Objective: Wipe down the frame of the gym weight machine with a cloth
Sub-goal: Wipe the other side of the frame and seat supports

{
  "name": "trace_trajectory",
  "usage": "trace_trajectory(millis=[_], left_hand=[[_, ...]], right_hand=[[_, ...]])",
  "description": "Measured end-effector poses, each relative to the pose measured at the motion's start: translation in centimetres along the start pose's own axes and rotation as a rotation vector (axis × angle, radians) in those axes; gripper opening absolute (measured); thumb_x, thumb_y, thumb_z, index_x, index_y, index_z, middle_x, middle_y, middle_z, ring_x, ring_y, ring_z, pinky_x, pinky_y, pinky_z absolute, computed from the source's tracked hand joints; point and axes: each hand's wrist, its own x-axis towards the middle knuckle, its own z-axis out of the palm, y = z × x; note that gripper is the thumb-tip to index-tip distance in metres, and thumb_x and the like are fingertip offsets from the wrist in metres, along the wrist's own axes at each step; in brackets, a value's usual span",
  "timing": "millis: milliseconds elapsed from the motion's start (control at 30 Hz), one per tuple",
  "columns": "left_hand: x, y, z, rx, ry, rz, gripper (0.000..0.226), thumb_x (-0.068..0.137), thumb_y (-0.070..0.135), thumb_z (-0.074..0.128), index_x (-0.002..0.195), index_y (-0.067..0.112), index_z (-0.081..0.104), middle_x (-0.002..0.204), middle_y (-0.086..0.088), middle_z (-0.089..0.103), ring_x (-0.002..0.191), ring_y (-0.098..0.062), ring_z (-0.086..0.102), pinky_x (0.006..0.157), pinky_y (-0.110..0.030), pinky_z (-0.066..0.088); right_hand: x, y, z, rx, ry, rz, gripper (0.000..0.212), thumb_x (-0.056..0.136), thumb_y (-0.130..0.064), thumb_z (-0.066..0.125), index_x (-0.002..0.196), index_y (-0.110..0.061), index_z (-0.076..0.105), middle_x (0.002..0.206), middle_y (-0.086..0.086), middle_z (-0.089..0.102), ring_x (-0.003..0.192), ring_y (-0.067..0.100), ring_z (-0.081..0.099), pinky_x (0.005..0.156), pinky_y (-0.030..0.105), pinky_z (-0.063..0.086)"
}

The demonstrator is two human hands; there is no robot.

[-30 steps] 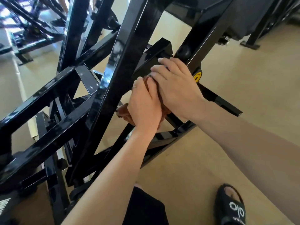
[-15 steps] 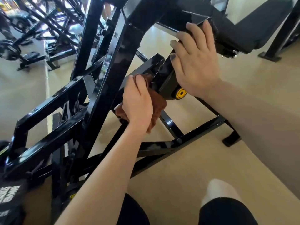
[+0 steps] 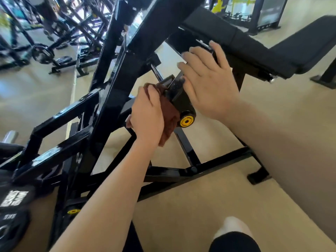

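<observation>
My left hand (image 3: 147,115) grips the brown cloth (image 3: 168,113), fingers curled round it, and presses it against the left side of a short black frame arm (image 3: 177,96) that ends in a yellow end cap (image 3: 187,121). My right hand (image 3: 209,84) lies on the other side of that arm, fingers straight and slightly spread, their tips reaching the black padded bench (image 3: 263,46) above. The black steel frame (image 3: 116,91) of the weight machine slants up to the left. A weight plate (image 3: 11,224) sits at lower left above the beige floor (image 3: 200,206).
</observation>
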Motion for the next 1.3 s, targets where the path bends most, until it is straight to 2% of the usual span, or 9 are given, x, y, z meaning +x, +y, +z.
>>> trace_trajectory(millis=[133, 267, 367, 433, 533, 700, 967, 1100, 1300], left_hand=[[-0.2, -0.1, 0.1, 0.063, 0.004, 0.028, 0.033, 0.11, 0.037, 0.028, 0.097, 0.016, 0.05, 0.081, 0.007, 0.053, 0.077, -0.017, 0.054, 0.073, -0.037, 0.037], [3.4, -0.1, 0.1, 0.177, -0.236, 0.009, 0.028, 0.108, 0.021, 0.035, 0.093, 0.009, 0.055, 0.087, -0.003, 0.057, 0.087, -0.027, 0.055, 0.072, -0.035, 0.033], [6.3, -0.4, 0.3, 0.138, -0.427, -0.196, 0.028, 0.107, 0.025, 0.041, 0.098, 0.01, 0.063, 0.091, -0.006, 0.063, 0.095, -0.028, 0.061, 0.077, -0.032, 0.041], [6.9, -0.1, 0.2, 0.143, -0.466, -0.326, 0.035, 0.108, 0.029, 0.041, 0.12, 0.005, 0.063, 0.112, -0.016, 0.065, 0.106, -0.033, 0.061, 0.083, -0.033, 0.045], [4.9, -0.1, -0.1, 0.102, -0.287, -0.194, 0.026, 0.107, 0.018, 0.04, 0.12, 0.001, 0.054, 0.105, -0.017, 0.056, 0.1, -0.037, 0.058, 0.074, -0.035, 0.036], [-1.0, 0.4, -0.3, 0.122, 0.027, 0.038, 0.026, 0.11, 0.037, 0.032, 0.102, 0.016, 0.045, 0.097, -0.004, 0.059, 0.089, -0.021, 0.055, 0.072, -0.035, 0.041], [3.9, 0.2, -0.3, 0.296, -0.256, -0.001, 0.024, 0.108, 0.015, 0.033, 0.095, 0.005, 0.051, 0.089, -0.009, 0.054, 0.091, -0.032, 0.056, 0.072, -0.04, 0.036], [5.7, 1.1, -0.5, 0.239, -0.391, -0.136, 0.036, 0.108, 0.02, 0.036, 0.075, 0.017, 0.051, 0.077, -0.002, 0.052, 0.102, -0.04, 0.058, 0.09, -0.043, 0.046], [1.8, 4.5, -0.3, -0.059, 0.063, 0.093, 0.036, 0.11, 0.035, 0.034, 0.095, 0.016, 0.061, 0.076, 0.011, 0.054, 0.075, -0.007, 0.055, 0.07, -0.027, 0.04]], right_hand=[[0.1, -0.4, 0.8, 0.069, 0.09, 0.048, 0.045, 0.109, -0.03, 0.024, 0.119, -0.012, 0.064, 0.127, 0.005, 0.061, 0.133, 0.027, 0.048, 0.125, 0.05, 0.016], [0.3, -0.5, 1.2, 0.109, 0.118, 0.062, 0.045, 0.109, -0.029, 0.026, 0.115, -0.012, 0.067, 0.123, 0.004, 0.063, 0.129, 0.027, 0.05, 0.125, 0.05, 0.015], [0.3, -0.7, 1.3, 0.118, 0.111, 0.086, 0.044, 0.109, -0.03, 0.025, 0.112, -0.013, 0.066, 0.123, 0.003, 0.063, 0.129, 0.026, 0.05, 0.125, 0.051, 0.015], [0.3, -0.9, 1.2, 0.127, 0.107, 0.097, 0.044, 0.109, -0.03, 0.024, 0.111, -0.014, 0.065, 0.123, 0.003, 0.062, 0.13, 0.026, 0.05, 0.125, 0.051, 0.015], [0.3, -1.2, 1.3, 0.109, 0.133, 0.1, 0.045, 0.108, -0.029, 0.023, 0.107, -0.011, 0.064, 0.119, 0.003, 0.063, 0.127, 0.026, 0.051, 0.125, 0.051, 0.015], [0.4, -1.7, 2.1, 0.182, 0.216, 0.149, 0.042, 0.108, -0.027, 0.024, 0.103, -0.009, 0.062, 0.115, 0.004, 0.064, 0.125, 0.026, 0.054, 0.123, 0.054, 0.018], [0.5, -1.8, 2.7, 0.256, 0.28, 0.146, 0.041, 0.108, -0.026, 0.028, 0.101, -0.007, 0.063, 0.112, 0.007, 0.065, 0.121, 0.029, 0.058, 0.12, 0.059, 0.022], [0.5, -1.9, 2.4, 0.203, 0.229, 0.14, 0.04, 0.108, -0.027, 0.028, 0.104, -0.009, 0.064, 0.115, 0.004, 0.064, 0.124, 0.027, 0.056, 0.122, 0.056, 0.02], [0.4, -0.9, 0.4, 0.423, 0.318, 0.161, 0.037, 0.105, -0.015, 0.037, 0.122, -0.003, 0.068, 0.125, 0.012, 0.065, 0.125, 0.028, 0.056, 0.119, 0.041, 0.031]])
